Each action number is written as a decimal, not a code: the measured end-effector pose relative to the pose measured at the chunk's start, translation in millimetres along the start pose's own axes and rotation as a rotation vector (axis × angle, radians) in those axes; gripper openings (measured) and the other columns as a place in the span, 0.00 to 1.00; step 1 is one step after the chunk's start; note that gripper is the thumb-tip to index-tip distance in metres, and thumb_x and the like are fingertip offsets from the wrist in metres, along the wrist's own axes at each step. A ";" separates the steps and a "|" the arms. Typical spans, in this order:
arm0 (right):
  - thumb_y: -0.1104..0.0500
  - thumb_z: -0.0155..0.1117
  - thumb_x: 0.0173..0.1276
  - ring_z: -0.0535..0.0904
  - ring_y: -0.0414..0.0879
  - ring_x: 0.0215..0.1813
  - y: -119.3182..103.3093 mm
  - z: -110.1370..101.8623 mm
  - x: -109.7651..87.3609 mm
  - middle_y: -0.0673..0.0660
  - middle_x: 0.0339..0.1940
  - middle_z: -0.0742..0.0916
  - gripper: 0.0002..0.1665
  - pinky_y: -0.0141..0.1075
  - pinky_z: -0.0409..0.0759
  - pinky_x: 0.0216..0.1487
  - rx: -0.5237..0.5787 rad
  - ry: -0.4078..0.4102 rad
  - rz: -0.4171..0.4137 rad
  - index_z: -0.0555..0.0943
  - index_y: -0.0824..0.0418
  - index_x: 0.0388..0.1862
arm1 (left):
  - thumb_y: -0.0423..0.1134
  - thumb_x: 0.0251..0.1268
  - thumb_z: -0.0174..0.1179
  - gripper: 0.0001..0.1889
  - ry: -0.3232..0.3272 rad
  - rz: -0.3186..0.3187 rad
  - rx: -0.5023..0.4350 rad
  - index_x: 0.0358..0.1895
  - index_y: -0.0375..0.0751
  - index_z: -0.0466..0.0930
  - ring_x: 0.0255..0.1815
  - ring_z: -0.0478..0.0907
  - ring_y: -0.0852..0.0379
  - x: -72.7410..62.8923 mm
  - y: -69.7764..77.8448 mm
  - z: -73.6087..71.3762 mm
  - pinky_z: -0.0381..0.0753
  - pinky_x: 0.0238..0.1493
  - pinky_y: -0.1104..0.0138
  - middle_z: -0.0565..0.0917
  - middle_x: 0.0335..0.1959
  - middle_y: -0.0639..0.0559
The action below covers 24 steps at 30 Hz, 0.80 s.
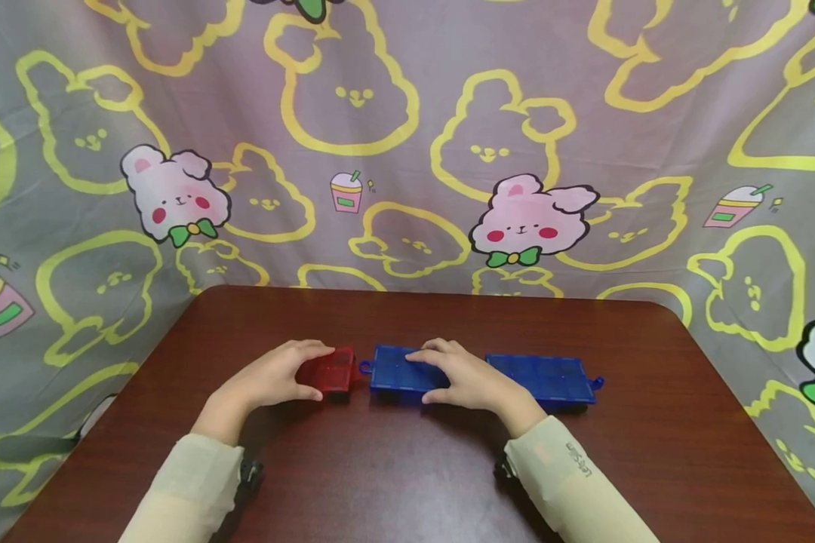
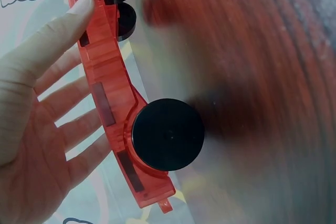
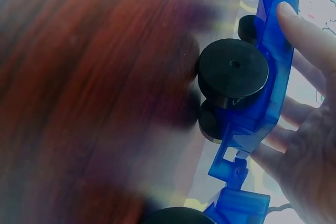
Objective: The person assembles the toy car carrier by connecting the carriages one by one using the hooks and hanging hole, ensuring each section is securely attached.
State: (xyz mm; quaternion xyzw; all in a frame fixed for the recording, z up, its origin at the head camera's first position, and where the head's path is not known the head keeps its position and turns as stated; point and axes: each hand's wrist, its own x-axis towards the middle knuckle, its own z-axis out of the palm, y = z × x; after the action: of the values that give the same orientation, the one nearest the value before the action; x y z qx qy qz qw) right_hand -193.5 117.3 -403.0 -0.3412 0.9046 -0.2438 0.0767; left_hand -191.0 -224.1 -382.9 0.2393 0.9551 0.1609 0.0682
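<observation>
A translucent red toy train car (image 1: 338, 371) with black wheels stands on the table, its left part hidden by my left hand (image 1: 275, 375), which grips it between thumb and fingers. In the left wrist view the thumb lies on the red side (image 2: 105, 56), with the fingers behind. To the right is a translucent blue toy train car (image 1: 395, 371), whose small ring (image 1: 365, 367) sits close to the red car's end. My right hand (image 1: 467, 377) holds this blue car from above, thumb on its near side. A blue coupling (image 3: 233, 171) joins it to a second blue car (image 1: 536, 377).
The cars line up across a dark red-brown wooden table (image 1: 407, 467). The second blue car ends in a hook (image 1: 598, 383) on the right. A patterned cloth (image 1: 394, 173) with cartoon rabbits hangs behind the table and along its sides.
</observation>
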 end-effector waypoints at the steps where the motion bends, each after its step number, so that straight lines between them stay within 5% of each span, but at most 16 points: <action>1: 0.50 0.72 0.64 0.68 0.54 0.70 -0.6 -0.1 0.0 0.58 0.70 0.73 0.37 0.53 0.75 0.66 0.001 -0.003 -0.005 0.72 0.47 0.71 | 0.46 0.50 0.77 0.39 -0.002 -0.005 -0.003 0.68 0.40 0.74 0.66 0.72 0.37 -0.1 0.2 0.6 0.77 0.62 0.44 0.74 0.67 0.36; 19: 0.49 0.74 0.61 0.69 0.56 0.70 -0.9 4.4 4.9 0.59 0.69 0.75 0.35 0.55 0.75 0.66 -0.051 -0.006 -0.020 0.76 0.49 0.68 | 0.45 0.50 0.77 0.39 -0.011 -0.037 -0.004 0.68 0.42 0.74 0.67 0.72 0.36 -3.9 -0.1 3.8 0.77 0.62 0.43 0.74 0.68 0.37; 24: 0.46 0.74 0.61 0.69 0.57 0.72 2.0 3.6 1.4 0.58 0.70 0.76 0.37 0.65 0.61 0.73 -0.061 0.015 -0.027 0.75 0.49 0.69 | 0.46 0.50 0.77 0.39 -0.018 -0.030 -0.013 0.68 0.43 0.74 0.67 0.71 0.36 -4.4 -0.8 4.4 0.78 0.61 0.43 0.73 0.68 0.37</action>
State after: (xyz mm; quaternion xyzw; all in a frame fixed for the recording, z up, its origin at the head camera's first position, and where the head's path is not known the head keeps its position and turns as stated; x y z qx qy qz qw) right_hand -194.6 116.3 -407.1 -0.3539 0.9074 -0.2195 0.0560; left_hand -186.6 -225.6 -387.0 0.2260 0.9568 0.1639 0.0809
